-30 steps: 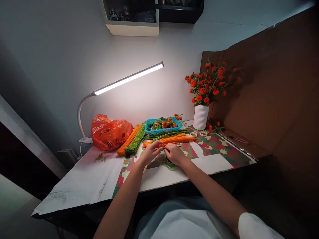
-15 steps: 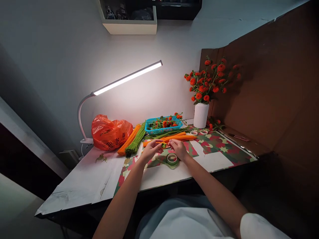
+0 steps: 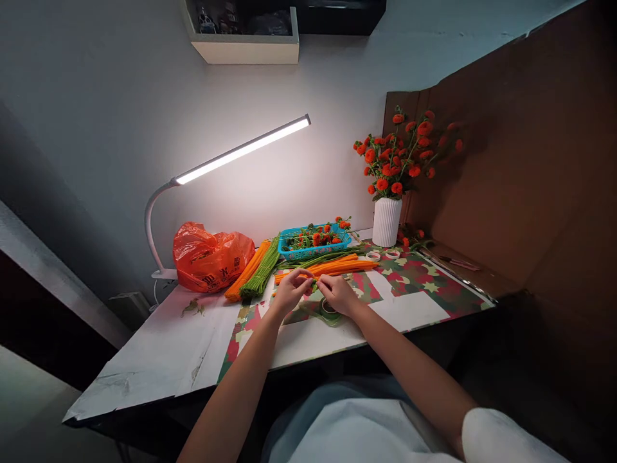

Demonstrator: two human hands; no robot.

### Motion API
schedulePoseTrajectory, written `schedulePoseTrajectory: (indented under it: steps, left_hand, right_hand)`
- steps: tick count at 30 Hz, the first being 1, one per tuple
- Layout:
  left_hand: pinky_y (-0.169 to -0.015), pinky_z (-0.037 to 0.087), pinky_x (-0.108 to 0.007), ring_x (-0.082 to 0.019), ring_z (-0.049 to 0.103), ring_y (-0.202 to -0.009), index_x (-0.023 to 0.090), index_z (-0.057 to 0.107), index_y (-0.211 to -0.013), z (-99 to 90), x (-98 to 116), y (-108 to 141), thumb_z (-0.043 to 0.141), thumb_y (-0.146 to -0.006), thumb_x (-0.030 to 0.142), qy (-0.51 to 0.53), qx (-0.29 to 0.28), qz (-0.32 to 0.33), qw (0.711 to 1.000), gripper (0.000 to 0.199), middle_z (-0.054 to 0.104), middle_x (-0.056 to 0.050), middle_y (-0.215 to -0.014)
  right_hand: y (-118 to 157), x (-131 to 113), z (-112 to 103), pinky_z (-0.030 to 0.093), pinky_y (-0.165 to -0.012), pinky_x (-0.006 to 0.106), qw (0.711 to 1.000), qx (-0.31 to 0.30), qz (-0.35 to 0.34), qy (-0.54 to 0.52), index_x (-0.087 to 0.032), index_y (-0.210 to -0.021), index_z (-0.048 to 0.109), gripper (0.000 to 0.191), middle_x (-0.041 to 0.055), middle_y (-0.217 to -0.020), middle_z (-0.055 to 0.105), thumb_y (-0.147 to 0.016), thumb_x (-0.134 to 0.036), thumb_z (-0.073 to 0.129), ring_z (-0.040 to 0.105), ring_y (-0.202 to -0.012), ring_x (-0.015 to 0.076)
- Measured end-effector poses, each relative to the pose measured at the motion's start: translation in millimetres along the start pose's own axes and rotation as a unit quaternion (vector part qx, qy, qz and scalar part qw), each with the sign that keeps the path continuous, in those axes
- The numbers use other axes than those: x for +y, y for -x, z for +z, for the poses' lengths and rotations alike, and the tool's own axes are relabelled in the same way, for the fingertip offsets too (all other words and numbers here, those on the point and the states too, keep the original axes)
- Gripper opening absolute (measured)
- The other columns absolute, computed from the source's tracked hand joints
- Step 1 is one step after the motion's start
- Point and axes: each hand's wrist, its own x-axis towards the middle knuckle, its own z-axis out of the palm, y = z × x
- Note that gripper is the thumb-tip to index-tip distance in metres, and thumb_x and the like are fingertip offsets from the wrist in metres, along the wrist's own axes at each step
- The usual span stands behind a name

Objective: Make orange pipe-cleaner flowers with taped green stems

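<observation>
Over the middle of the table, my left hand (image 3: 292, 290) is closed on a small green pipe-cleaner piece (image 3: 315, 285), its fingers bent in a pinch. From the other side my right hand (image 3: 337, 292) pinches the same green piece, its fingertips close to those of the left. The piece is mostly covered by the fingers. Just below the right hand lies a roll of green tape (image 3: 328, 315), partly hidden by that hand. Behind both hands rest orange pipe cleaners (image 3: 347, 264), laid lengthwise across the table.
A blue basket (image 3: 285, 249) of orange flowers stands behind. Orange and green pipe-cleaner bundles (image 3: 260, 273) lie left, beside a red plastic bag (image 3: 212, 257). A white vase (image 3: 387, 222) of orange flowers is at right. A lamp (image 3: 243, 151) shines above. White tape rolls (image 3: 373, 256) lie near the vase.
My right hand has moved slightly left and down toward the left hand, closing onto the green piece and covering more of the tape roll. The view has shifted a little.
</observation>
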Motion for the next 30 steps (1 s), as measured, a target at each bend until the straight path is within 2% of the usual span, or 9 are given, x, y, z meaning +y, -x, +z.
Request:
schedulePoseTrajectory:
  steps: [6, 10, 14, 17, 21, 26, 30]
  left_hand:
    - [-0.056, 0.047, -0.024, -0.011, 0.058, -0.055, 0.017, 0.056, -0.085, 1.2, 0, 0, 0.065, -0.075, 0.048, 0.017, 0.016, 0.016, 1.000, 0.034, 0.062, 0.001, -0.063]
    - [-0.058, 0.050, -0.025, -0.011, 0.059, -0.057, 0.017, 0.054, -0.088, 3.4, 1, -3, 0.064, -0.074, 0.049, 0.022, 0.027, 0.015, 0.999, 0.037, 0.062, 0.001, -0.065]
    - [-0.062, 0.053, -0.028, -0.014, 0.062, -0.066, 0.018, 0.052, -0.085, 5.6, 3, -2, 0.063, -0.073, 0.049, 0.035, 0.090, 0.034, 0.995, 0.035, 0.065, -0.002, -0.078]
    - [-0.061, 0.052, -0.025, -0.015, 0.061, -0.072, 0.017, 0.058, -0.078, 6.2, 6, 0, 0.063, -0.075, 0.044, -0.053, 0.126, 0.076, 0.988, 0.027, 0.065, -0.005, -0.082]
    - [-0.055, 0.047, -0.022, -0.014, 0.057, -0.068, 0.017, 0.064, -0.071, 4.9, 5, 1, 0.060, -0.078, 0.039, -0.179, 0.118, 0.113, 0.970, 0.024, 0.062, -0.005, -0.074]
    - [-0.066, 0.047, -0.028, -0.016, 0.059, -0.070, 0.016, 0.066, -0.068, 0.3, -7, -4, 0.058, -0.079, 0.039, -0.244, 0.089, 0.081, 0.962, 0.026, 0.064, -0.005, -0.074]
    - [-0.067, 0.048, -0.029, -0.017, 0.060, -0.070, 0.017, 0.066, -0.065, -2.4, -16, -7, 0.057, -0.078, 0.042, -0.239, 0.069, 0.065, 0.966, 0.029, 0.066, -0.005, -0.074]
  right_hand:
    - [0, -4, 3, 0.026, -0.053, 0.024, 0.998, 0.044, -0.014, -0.039, -0.020, -0.059, 0.038, 0.028, -0.0045, -0.053, 0.037, -0.086, -0.026, 0.043, 0.036, -0.050, 0.0108]
    - [-2, -5, 4, 0.029, -0.053, 0.023, 0.995, 0.057, 0.004, -0.080, -0.020, -0.061, 0.040, 0.027, -0.0038, -0.054, 0.041, -0.087, -0.029, 0.041, 0.040, -0.051, 0.0113]
    - [-3, -4, 5, 0.034, -0.056, 0.022, 0.989, 0.084, 0.030, -0.121, -0.020, -0.063, 0.043, 0.031, -0.0025, -0.055, 0.048, -0.090, -0.032, 0.036, 0.046, -0.054, 0.0119]
    - [-2, -2, 7, 0.033, -0.057, 0.022, 0.992, 0.098, 0.037, -0.070, -0.020, -0.065, 0.046, 0.030, -0.0020, -0.056, 0.050, -0.091, -0.032, 0.037, 0.048, -0.055, 0.0123]
    - [-1, 1, 9, 0.032, -0.058, 0.022, 0.997, 0.071, 0.030, 0.022, -0.019, -0.072, 0.051, 0.026, 0.0000, -0.062, 0.056, -0.092, -0.028, 0.038, 0.052, -0.060, 0.0139]
    - [-1, 3, 9, 0.028, -0.057, 0.024, 0.990, 0.021, 0.030, 0.139, -0.019, -0.077, 0.056, 0.021, 0.0030, -0.074, 0.063, -0.093, -0.023, 0.042, 0.056, -0.067, 0.0154]
    - [-2, 2, 8, 0.027, -0.057, 0.024, 0.985, -0.007, 0.029, 0.170, -0.020, -0.081, 0.058, 0.020, 0.0036, -0.076, 0.064, -0.094, -0.023, 0.042, 0.056, -0.069, 0.0158]
